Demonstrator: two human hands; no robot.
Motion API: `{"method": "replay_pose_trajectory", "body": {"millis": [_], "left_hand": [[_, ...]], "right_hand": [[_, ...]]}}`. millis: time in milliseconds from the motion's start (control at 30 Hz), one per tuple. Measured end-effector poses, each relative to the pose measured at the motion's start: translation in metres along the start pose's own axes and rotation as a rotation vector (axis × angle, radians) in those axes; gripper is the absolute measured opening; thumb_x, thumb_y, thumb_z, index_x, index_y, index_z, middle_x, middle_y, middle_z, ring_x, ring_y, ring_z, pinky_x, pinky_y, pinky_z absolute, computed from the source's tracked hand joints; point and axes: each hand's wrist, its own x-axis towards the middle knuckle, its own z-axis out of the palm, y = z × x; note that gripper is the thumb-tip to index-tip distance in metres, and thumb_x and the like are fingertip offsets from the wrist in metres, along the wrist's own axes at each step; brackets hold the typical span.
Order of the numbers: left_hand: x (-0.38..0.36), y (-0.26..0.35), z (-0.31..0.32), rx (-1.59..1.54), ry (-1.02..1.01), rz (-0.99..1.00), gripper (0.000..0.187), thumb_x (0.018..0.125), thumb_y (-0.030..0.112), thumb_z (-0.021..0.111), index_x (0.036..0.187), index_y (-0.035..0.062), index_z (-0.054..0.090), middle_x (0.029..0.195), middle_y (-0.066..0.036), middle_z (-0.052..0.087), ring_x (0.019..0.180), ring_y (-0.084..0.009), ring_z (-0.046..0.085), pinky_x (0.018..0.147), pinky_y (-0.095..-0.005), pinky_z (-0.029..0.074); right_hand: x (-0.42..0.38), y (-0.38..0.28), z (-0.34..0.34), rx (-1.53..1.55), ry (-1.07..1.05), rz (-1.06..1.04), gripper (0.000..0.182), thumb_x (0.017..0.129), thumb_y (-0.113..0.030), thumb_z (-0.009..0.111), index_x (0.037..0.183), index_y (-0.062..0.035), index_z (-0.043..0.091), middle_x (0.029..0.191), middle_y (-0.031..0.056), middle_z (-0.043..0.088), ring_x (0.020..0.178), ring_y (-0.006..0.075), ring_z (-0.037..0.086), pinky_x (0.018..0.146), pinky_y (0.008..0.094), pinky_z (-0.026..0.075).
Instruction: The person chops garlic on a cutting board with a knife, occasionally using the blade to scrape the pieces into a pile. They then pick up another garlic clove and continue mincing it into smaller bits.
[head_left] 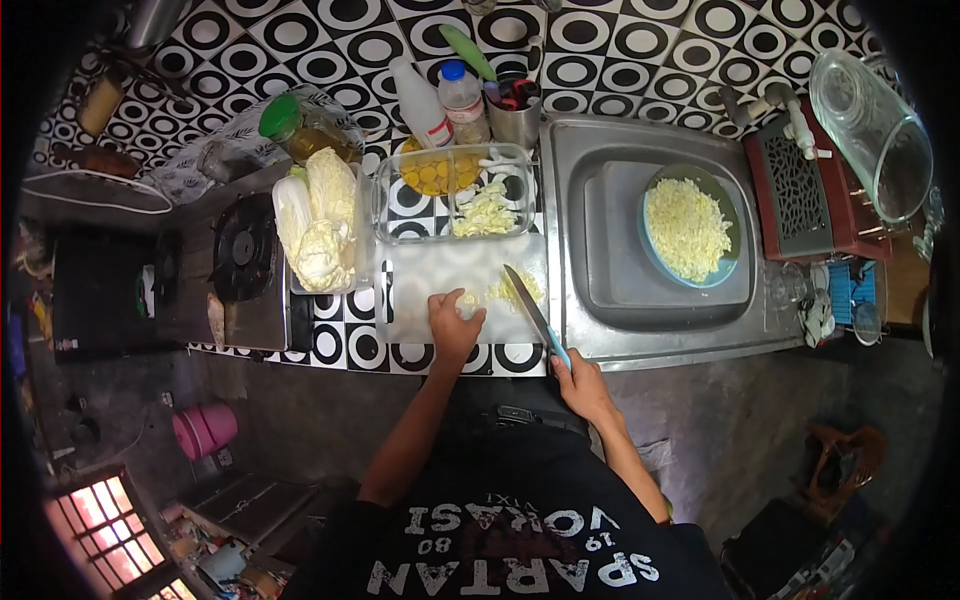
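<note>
My right hand (582, 386) is closed around the blue handle of a kitchen knife (530, 305). Its blade points up and left, across the right part of a translucent cutting board (420, 282). Beside the blade lies a small heap of chopped cabbage (517, 289). On the board, my left hand (456, 322) curls its thumb and fingers around a small pale cabbage piece (469, 300), apart from the blade. Behind the board stands a clear divided container (380, 222), with cut cabbage leaves (487, 211) in its right compartment and orange-yellow round slices (438, 176) showing at the left.
Whole napa cabbages (322, 225) fill a tray at left, next to the stove (240, 250). In the sink (570, 290) at right sits a bowl of chopped cabbage (690, 230). Bottles (462, 100) and a metal utensil cup (517, 122) stand at the tiled wall.
</note>
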Motion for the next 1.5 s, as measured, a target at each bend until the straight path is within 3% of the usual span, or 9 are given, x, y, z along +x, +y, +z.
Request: {"method": "replay_pose_trajectory", "body": {"millis": [233,333,433,600,700,833,1033,1200,1500], "left_hand": [[0.006,-0.007,0.025,-0.013,-0.002,0.018,0.040,0.060,0.011,0.074,0.097,0.0007,0.063,0.084,-0.011,0.055,0.067,-0.0188,0.055,0.064,-0.0318,0.049],[0.010,0.007,0.039,0.062,-0.002,0.104,0.034,0.062,0.010,0.071,0.094,0.0010,0.065,0.086,-0.013,0.056,0.071,-0.0234,0.058,0.067,-0.0343,0.049],[0.009,0.031,0.037,-0.263,-0.200,-0.121,0.030,0.068,0.014,0.072,0.095,0.0020,0.066,0.085,-0.013,0.061,0.071,-0.0192,0.062,0.069,-0.0295,0.051],[0.019,0.008,0.010,-0.458,-0.105,-0.107,0.027,0.074,0.011,0.068,0.099,0.0005,0.064,0.087,-0.009,0.066,0.075,-0.0136,0.062,0.066,-0.0252,0.050],[0.024,0.003,-0.020,-0.569,-0.294,-0.437,0.030,0.079,0.011,0.065,0.105,-0.0019,0.061,0.088,-0.006,0.064,0.074,-0.0112,0.059,0.068,-0.0239,0.048],[0.020,-0.002,-0.025,-0.804,-0.377,-0.615,0.035,0.080,0.013,0.065,0.110,-0.0047,0.057,0.089,-0.006,0.064,0.077,-0.0112,0.059,0.071,-0.0238,0.048],[0.025,0.026,-0.007,-1.240,-0.413,-0.659,0.044,0.087,0.022,0.056,0.120,-0.0049,0.045,0.104,-0.015,0.059,0.098,-0.0246,0.058,0.090,-0.0329,0.046],[0.028,0.040,-0.002,-1.618,-0.327,-1.005,0.052,0.087,0.035,0.053,0.120,-0.0044,0.042,0.119,-0.019,0.049,0.112,-0.0295,0.050,0.100,-0.0379,0.039],[0.026,0.025,-0.007,-1.480,-0.404,-0.902,0.050,0.088,0.036,0.050,0.117,-0.0047,0.043,0.117,-0.021,0.052,0.112,-0.0324,0.050,0.099,-0.0420,0.040]], "right_hand": [[0.010,0.000,-0.016,0.003,-0.001,0.007,0.034,0.094,-0.032,0.044,0.092,0.0002,0.053,0.072,0.0269,0.059,0.078,0.0470,0.057,0.067,0.0506,0.043],[0.013,-0.004,-0.019,0.019,-0.014,0.003,0.033,0.094,-0.032,0.044,0.092,0.0003,0.053,0.072,0.0271,0.059,0.078,0.0471,0.057,0.067,0.0506,0.043],[0.009,-0.003,-0.020,0.036,-0.011,0.023,0.033,0.094,-0.032,0.045,0.092,0.0005,0.052,0.071,0.0273,0.059,0.078,0.0474,0.057,0.067,0.0508,0.043],[0.015,0.001,-0.022,0.023,0.013,0.027,0.032,0.093,-0.031,0.046,0.092,0.0008,0.052,0.071,0.0271,0.059,0.077,0.0474,0.057,0.067,0.0508,0.042],[0.025,0.011,-0.014,0.016,-0.039,-0.058,0.033,0.093,-0.032,0.047,0.090,0.0004,0.052,0.066,0.0243,0.057,0.068,0.0438,0.058,0.062,0.0457,0.044],[0.034,0.008,-0.012,-0.045,-0.126,-0.151,0.031,0.093,-0.030,0.048,0.090,0.0005,0.052,0.067,0.0255,0.057,0.070,0.0453,0.057,0.062,0.0478,0.043],[0.032,-0.012,-0.028,-0.026,-0.104,-0.121,0.030,0.093,-0.029,0.046,0.091,-0.0003,0.051,0.069,0.0266,0.058,0.074,0.0473,0.056,0.066,0.0522,0.042],[0.026,0.004,-0.015,-0.043,-0.146,-0.198,0.029,0.093,-0.029,0.047,0.090,-0.0005,0.050,0.068,0.0265,0.058,0.072,0.0475,0.056,0.064,0.0525,0.043],[0.006,-0.004,0.006,-0.073,-0.001,-0.065,0.031,0.092,-0.032,0.047,0.089,-0.0012,0.052,0.069,0.0266,0.059,0.073,0.0480,0.056,0.067,0.0542,0.042]]}}
